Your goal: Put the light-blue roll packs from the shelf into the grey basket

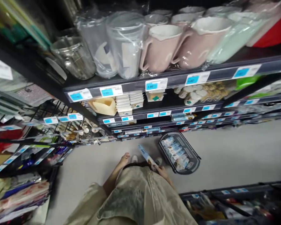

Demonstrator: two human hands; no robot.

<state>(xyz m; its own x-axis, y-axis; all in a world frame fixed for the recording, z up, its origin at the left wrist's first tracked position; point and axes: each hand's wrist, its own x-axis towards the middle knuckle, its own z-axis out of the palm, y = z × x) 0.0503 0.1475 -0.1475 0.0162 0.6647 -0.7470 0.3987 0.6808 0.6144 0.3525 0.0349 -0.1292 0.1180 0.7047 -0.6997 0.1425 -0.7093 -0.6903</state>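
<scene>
My right hand point(162, 172) grips one end of a long, slim light-blue box point(144, 153) with brown and white print near the grip. The box points away from me toward the shelves. On my other side, my left hand point(124, 160) hangs over the floor with loosely curled fingers, and nothing shows in it. Beside the box, on the right, a dark shopping basket point(194, 153) stands on the floor. Several blue-and-white packages point(175, 151) lie inside it, similar in colour to the box.
A shelf point(131, 82) ahead bears pink mugs point(162, 47), clear plastic pitchers point(127, 47) and a steel container point(76, 59). Lower shelves hold small goods and price tags. Racks point(32, 147) stand at left, another shelf point(224, 203) at lower right. Grey floor point(236, 150) runs between.
</scene>
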